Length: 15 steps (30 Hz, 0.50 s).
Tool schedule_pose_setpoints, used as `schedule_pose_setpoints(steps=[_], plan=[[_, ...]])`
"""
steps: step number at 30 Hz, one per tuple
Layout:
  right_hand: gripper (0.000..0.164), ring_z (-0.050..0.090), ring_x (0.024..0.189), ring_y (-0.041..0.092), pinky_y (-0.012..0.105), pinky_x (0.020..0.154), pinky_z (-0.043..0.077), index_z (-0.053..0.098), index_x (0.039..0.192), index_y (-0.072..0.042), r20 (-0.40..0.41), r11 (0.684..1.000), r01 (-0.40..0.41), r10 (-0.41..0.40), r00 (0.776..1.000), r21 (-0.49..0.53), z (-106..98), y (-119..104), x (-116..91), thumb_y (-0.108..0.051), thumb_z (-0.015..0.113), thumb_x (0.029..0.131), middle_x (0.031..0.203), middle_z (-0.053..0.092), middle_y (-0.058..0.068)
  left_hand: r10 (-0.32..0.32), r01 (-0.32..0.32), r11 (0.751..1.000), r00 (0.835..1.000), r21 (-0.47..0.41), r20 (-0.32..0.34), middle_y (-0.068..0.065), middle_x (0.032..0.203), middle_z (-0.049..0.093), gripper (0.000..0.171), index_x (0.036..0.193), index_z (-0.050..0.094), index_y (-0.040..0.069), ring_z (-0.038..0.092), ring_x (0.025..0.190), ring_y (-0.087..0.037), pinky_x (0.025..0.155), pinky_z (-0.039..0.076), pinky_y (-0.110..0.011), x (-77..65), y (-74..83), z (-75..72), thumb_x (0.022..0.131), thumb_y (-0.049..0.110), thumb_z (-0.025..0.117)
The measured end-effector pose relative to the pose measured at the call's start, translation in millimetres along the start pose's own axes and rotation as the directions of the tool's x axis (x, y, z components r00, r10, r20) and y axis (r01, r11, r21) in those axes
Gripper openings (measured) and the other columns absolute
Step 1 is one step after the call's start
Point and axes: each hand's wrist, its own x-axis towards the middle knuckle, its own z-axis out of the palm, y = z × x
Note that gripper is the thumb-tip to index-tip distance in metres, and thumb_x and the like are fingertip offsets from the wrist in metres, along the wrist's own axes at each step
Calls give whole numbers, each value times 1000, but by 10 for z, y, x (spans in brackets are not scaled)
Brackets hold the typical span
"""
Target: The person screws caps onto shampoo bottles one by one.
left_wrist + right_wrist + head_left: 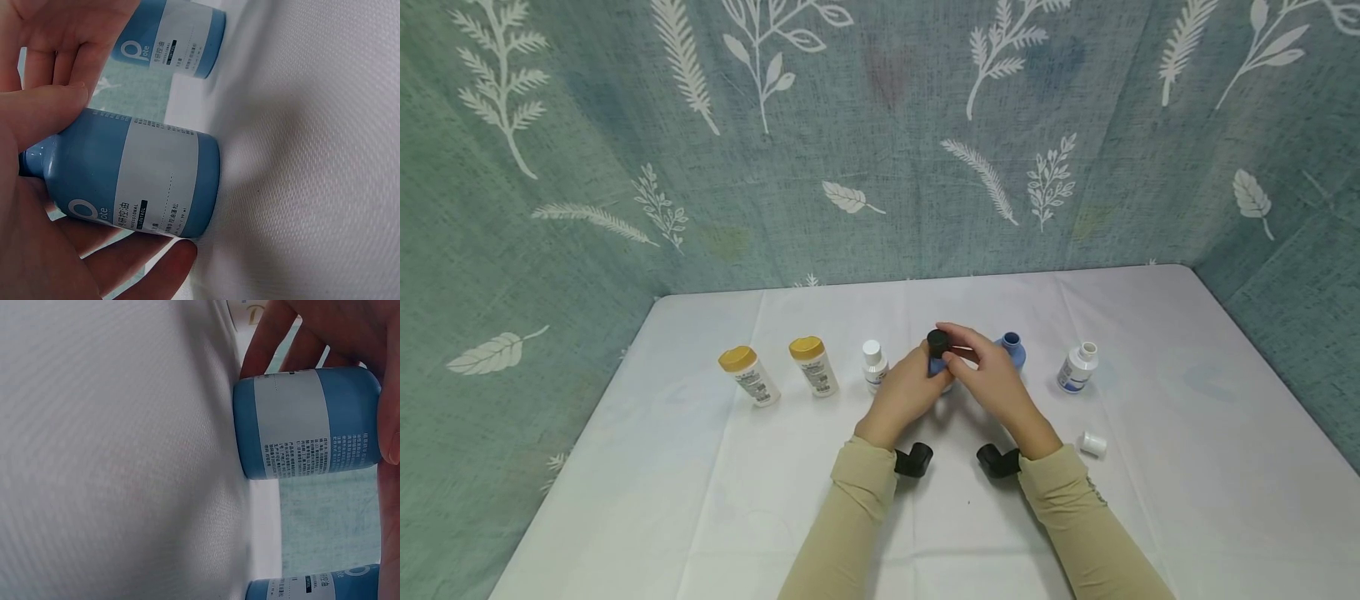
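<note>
A blue bottle [94, 162] with a pale label stands upright on the table between both hands. My left hand [904, 393] grips it round its side, thumb on one face and fingers under the other in the left wrist view. On top of the bottle sits a black cap [937, 340], which my right hand [988, 371] pinches between thumb and fingers. Just right of this, partly behind the right hand, stands a second blue bottle [1015, 350] with its mouth uncovered. In the right wrist view the held bottle's label shows small print.
To the left stand a white bottle [873, 367] with a white cap and two white bottles with yellow caps [807, 348]. An uncapped white bottle [1077, 367] stands at the right. A loose white cap [1093, 444] lies nearer me on the white tablecloth [715, 500].
</note>
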Motion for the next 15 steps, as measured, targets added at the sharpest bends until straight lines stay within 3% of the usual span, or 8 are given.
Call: schedule_pose_setpoints(steps=[15], plan=[[42,54,112,26,37,97,43,50,130,-4,-22,1000,10,-11,1000,-14,13,-10,17,-9,60,89,122,53,13,0,0,1000,1000,-28,4,-7,114,61,40,117,52,12,60,99,-21,83,47,-40,-18,20,-17,88,39,55]])
